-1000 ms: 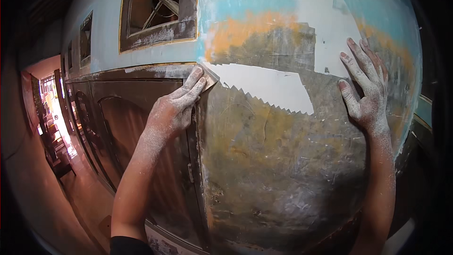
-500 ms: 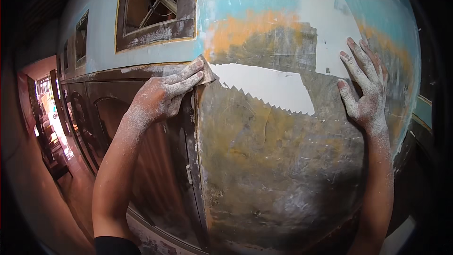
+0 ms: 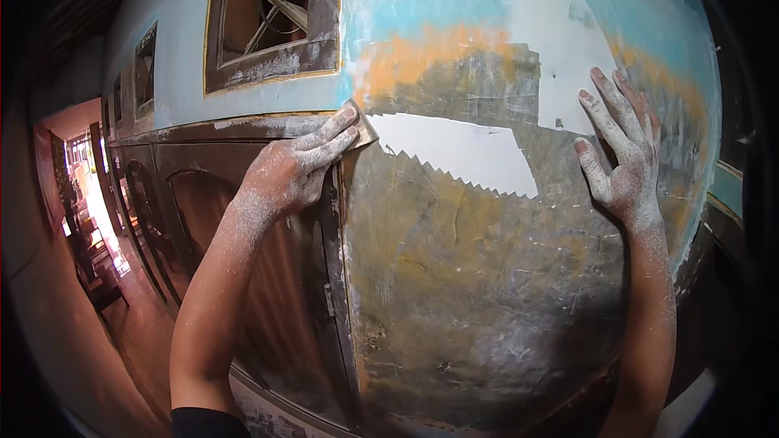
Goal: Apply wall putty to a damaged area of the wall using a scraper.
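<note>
My left hand (image 3: 296, 164), coated in white dust, pinches a small folded piece of sandpaper (image 3: 364, 127). The fingers press it against the corner edge of the wall, just below the window frame. Right beside the sandpaper begins a white patch (image 3: 458, 150) with a zigzag lower edge, on the worn brown and ochre wall (image 3: 471, 276). My right hand (image 3: 625, 146), also dusty, lies on the wall with its fingers spread and holds nothing. Its fingertips touch or nearly touch a second, taller white patch (image 3: 568, 57).
Left of the corner are a dark wooden door panel (image 3: 203, 211) and a window frame (image 3: 324, 53) with crossed bars and sticks behind it. Farther left, a passage leads to a bright doorway (image 3: 96, 186) with furniture near it. Blue and orange paint covers the upper wall.
My left hand and the sandpaper have shifted slightly to the right along the corner. The view has turned a little; my right hand keeps its place on the wall.
</note>
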A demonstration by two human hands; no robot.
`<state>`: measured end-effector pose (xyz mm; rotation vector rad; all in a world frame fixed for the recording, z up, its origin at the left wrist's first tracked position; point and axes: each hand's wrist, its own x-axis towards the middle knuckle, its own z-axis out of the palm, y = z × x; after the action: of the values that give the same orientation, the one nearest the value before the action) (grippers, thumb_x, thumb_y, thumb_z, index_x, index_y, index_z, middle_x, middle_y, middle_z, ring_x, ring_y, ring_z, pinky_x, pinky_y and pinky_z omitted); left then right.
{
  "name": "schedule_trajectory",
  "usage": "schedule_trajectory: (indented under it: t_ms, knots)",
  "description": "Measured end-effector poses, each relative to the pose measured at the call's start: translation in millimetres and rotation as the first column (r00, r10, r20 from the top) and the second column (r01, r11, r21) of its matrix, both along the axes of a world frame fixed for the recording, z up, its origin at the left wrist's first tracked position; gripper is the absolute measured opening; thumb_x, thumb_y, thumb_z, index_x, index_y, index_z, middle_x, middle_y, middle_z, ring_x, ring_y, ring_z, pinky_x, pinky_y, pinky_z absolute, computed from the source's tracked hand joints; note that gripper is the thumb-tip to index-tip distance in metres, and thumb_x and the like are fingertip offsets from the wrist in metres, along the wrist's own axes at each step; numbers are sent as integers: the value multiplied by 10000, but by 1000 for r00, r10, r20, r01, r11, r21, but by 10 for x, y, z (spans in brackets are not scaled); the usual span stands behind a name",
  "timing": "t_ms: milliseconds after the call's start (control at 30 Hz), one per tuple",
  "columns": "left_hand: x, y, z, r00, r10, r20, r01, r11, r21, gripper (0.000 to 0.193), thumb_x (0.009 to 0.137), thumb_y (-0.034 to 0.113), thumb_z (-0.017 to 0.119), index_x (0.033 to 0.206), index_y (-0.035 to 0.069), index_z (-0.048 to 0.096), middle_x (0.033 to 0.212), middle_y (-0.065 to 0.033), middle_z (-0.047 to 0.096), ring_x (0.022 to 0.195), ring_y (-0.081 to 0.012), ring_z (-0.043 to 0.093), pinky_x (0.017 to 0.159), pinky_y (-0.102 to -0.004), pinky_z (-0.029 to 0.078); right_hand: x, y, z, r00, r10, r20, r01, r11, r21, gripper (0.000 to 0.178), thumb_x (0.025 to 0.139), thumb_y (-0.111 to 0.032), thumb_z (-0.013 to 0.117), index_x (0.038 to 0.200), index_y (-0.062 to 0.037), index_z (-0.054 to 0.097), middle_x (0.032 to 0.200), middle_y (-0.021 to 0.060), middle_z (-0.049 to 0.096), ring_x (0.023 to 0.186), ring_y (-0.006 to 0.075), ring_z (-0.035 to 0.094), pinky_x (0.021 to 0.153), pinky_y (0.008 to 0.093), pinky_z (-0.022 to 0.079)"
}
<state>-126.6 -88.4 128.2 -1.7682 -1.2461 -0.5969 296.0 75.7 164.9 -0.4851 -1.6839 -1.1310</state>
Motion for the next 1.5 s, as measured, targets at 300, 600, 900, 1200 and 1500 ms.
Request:
schedule_trajectory:
  t_ms: [300, 600, 900, 1200, 1500]
  knots:
    - [24, 40, -243, 999, -44, 24, 42, 997, 60, 646, 859, -42, 580, 1459, 197, 573, 1601, -31, 464, 1248, -307, 627, 926, -430, 603, 60, -5, -14, 1000, -21, 3, 21, 1000, -16, 554, 867, -204, 741, 1412, -175, 643, 1603, 29, 487, 1519, 279, 380, 1261, 540, 217]
    - [160, 70, -241, 987, -52, 154, 47, 998, 41, 589, 854, -107, 575, 1412, 77, 621, 1552, -146, 515, 1366, -330, 560, 1104, -386, 507, 56, -1, -14, 1000, 8, 0, -8, 1000, 12, 536, 879, -199, 729, 1407, -162, 648, 1593, 35, 499, 1516, 281, 385, 1262, 530, 219]
    - [275, 43, -75, 985, -57, 164, 54, 998, 26, 542, 896, -101, 580, 1409, 71, 620, 1548, -156, 513, 1370, -345, 552, 1106, -383, 498, 55, -9, -7, 1000, 1, -1, -1, 1000, 3, 519, 881, -191, 725, 1395, -162, 657, 1590, 39, 503, 1512, 289, 390, 1259, 537, 224]
    - [237, 69, -101, 990, -56, 130, 50, 997, 52, 529, 900, -90, 580, 1405, 64, 621, 1551, -164, 508, 1372, -349, 547, 1109, -382, 495, 68, 10, -10, 1000, 5, -4, -5, 1000, -1, 497, 888, -190, 724, 1381, -155, 666, 1577, 39, 518, 1508, 286, 398, 1253, 527, 238]
    - [204, 183, -471, 982, -107, 158, 79, 982, 174, 619, 869, -22, 605, 1455, 178, 587, 1578, -78, 490, 1242, -344, 633, 952, -436, 587, 72, 28, -12, 1000, 25, -11, -25, 999, 24, 488, 890, -187, 722, 1374, -158, 671, 1572, 29, 524, 1499, 271, 411, 1254, 527, 238]
